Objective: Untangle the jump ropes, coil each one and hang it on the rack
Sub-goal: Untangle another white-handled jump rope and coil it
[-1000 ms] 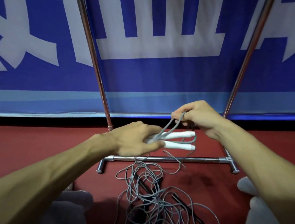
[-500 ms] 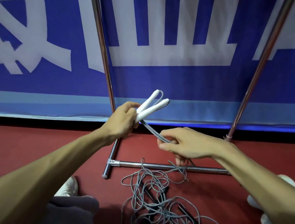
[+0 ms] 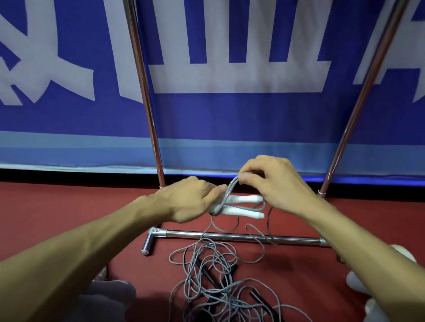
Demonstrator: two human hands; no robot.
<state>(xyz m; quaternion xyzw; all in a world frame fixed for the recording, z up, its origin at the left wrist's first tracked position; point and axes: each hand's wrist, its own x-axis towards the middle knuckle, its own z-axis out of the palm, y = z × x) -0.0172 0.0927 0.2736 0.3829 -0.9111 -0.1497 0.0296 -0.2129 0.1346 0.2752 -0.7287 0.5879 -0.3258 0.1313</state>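
Observation:
My left hand [image 3: 192,200] grips two white jump-rope handles [image 3: 243,205] side by side, their free ends pointing right. My right hand [image 3: 273,184] pinches a loop of grey rope [image 3: 230,190] just above the handles, and the rope wraps down around them near my left fingers. From the handles the grey rope hangs down to a tangled pile of grey rope [image 3: 223,290] on the red floor, with black handles [image 3: 274,314] lying in it. The chrome rack [image 3: 240,237] stands behind the pile; its top is out of view.
Two slanted chrome rack posts [image 3: 145,98] rise in front of a blue and white banner [image 3: 236,116]. The rack's base foot [image 3: 149,242] juts forward at the left. My knees and white shoes [image 3: 357,281] sit at the bottom corners.
My left hand lowered the white handles from tilted upward to lying level. My right hand rose from below them and now holds a rope loop over the handles.

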